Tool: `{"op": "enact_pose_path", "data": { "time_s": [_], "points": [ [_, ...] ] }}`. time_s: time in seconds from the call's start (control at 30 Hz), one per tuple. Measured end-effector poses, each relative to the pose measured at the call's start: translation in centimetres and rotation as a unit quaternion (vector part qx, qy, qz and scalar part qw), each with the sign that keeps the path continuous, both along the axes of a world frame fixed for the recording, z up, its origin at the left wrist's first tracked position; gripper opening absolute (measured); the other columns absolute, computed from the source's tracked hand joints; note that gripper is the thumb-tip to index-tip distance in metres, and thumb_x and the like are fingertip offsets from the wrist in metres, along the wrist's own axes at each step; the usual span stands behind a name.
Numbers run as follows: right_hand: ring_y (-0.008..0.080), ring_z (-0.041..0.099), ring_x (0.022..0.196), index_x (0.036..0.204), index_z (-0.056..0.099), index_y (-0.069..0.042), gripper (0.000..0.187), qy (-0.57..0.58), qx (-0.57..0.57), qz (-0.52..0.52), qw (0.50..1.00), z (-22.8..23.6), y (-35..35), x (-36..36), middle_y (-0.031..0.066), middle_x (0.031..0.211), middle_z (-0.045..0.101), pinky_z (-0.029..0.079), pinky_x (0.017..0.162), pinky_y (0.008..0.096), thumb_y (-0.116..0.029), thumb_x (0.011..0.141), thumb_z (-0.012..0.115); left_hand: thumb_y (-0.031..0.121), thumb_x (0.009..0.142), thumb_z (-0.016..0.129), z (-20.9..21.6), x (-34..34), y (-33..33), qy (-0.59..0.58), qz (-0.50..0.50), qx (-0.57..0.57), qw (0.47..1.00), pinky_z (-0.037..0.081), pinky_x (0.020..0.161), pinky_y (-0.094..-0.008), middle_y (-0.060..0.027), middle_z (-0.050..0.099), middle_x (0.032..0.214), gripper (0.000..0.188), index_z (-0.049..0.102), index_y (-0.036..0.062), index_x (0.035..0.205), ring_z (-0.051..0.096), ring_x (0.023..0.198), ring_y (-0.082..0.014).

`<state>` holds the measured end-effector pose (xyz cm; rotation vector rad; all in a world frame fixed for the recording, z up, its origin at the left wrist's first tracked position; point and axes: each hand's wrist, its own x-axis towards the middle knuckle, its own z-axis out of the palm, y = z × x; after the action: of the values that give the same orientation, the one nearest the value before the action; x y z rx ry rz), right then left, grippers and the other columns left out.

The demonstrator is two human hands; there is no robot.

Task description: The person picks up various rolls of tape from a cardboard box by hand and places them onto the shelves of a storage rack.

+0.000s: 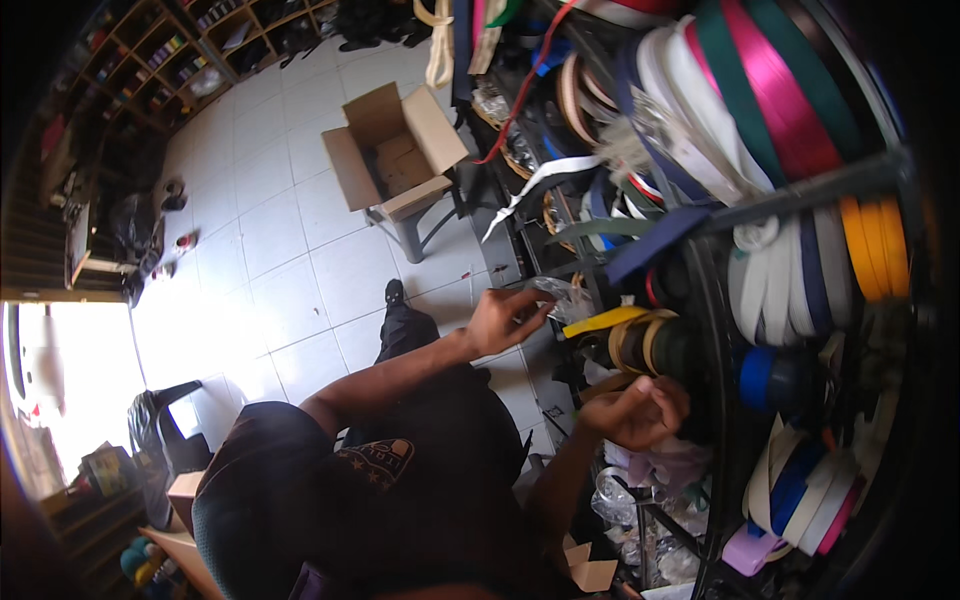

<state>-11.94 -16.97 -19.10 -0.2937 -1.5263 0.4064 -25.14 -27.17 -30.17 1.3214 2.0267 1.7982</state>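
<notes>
My left hand (pixel 505 320) reaches over to the shelf side, its fingers bent but apart, and I see nothing held in it. Its fingertips are beside a clear plastic bag (pixel 570 300); whether they touch it I cannot tell. A yellow ribbon end (pixel 604 320) sticks out just right of them, by rolls of gold and dark ribbon (pixel 645 345). Below these rolls is my right hand (pixel 640 412), palm turned up and fingers curled in. What those fingers hold, if anything, is hidden.
A metal rack on the right carries large ribbon rolls (pixel 765 90), grey and white rolls (pixel 785 275) and an orange roll (pixel 876 250). An open cardboard box (pixel 437 190) sits on a grey stool (pixel 408 238). Plastic-wrapped goods (pixel 655 510) fill the lower rack.
</notes>
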Motion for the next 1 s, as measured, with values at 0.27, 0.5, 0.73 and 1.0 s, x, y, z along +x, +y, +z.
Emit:
{"op": "enact_pose_path", "data": {
  "time_s": [0.27, 0.5, 0.73, 1.0],
  "points": [
    [0.0173, 0.056, 0.075, 0.096, 0.059, -0.001, 0.010, -0.350, -0.294, 0.197, 0.867, -11.4, -7.4, -17.1, 0.0081, 0.092, 0.060, 0.043, 0.064, 0.0303, -0.002, 0.087, 0.064, 0.017, 0.090, 0.062, -13.6, -19.5, -11.1, -0.121, 0.158, -0.264, 0.944, 0.054, 0.063, -0.0351, -0.0141, 0.071, 0.080, 0.018, 0.066, 0.0039, 0.102, 0.070, 0.068, -0.0250],
    [0.0182, 0.061, 0.077, 0.106, 0.063, -0.004, 0.020, -0.541, -0.391, 0.285, 0.688, -18.5, -15.7, -26.7, 0.0097, 0.098, 0.063, 0.047, 0.065, 0.0306, -0.009, 0.087, 0.066, 0.012, 0.088, 0.061, -17.8, -28.7, -15.0, -0.173, 0.021, -0.237, 0.956, 0.055, 0.065, -0.0368, -0.0162, 0.070, 0.085, 0.018, 0.065, 0.0029, 0.103, 0.069, 0.072, -0.0266],
    [0.0225, 0.066, 0.091, 0.107, 0.065, -0.005, 0.022, -0.606, -0.487, 0.174, 0.605, -20.0, -19.1, -28.7, 0.0105, 0.107, 0.066, 0.052, 0.078, 0.0335, -0.014, 0.087, 0.066, 0.004, 0.085, 0.055, -26.8, -37.7, -8.4, -0.199, 0.070, -0.320, 0.923, 0.054, 0.077, -0.0456, -0.0223, 0.066, 0.099, 0.022, 0.062, 0.0028, 0.105, 0.067, 0.090, -0.0371],
    [0.0293, 0.062, 0.104, 0.111, 0.064, -0.004, 0.026, -0.590, -0.643, 0.031, 0.488, -21.1, -21.3, -20.7, 0.0151, 0.111, 0.064, 0.049, 0.088, 0.0403, -0.018, 0.089, 0.063, 0.004, 0.083, 0.052, -41.0, -40.8, -3.8, -0.037, 0.106, -0.451, 0.885, 0.049, 0.091, -0.0486, -0.0230, 0.060, 0.116, 0.027, 0.064, 0.0036, 0.107, 0.060, 0.107, -0.0398]
  ]
}}
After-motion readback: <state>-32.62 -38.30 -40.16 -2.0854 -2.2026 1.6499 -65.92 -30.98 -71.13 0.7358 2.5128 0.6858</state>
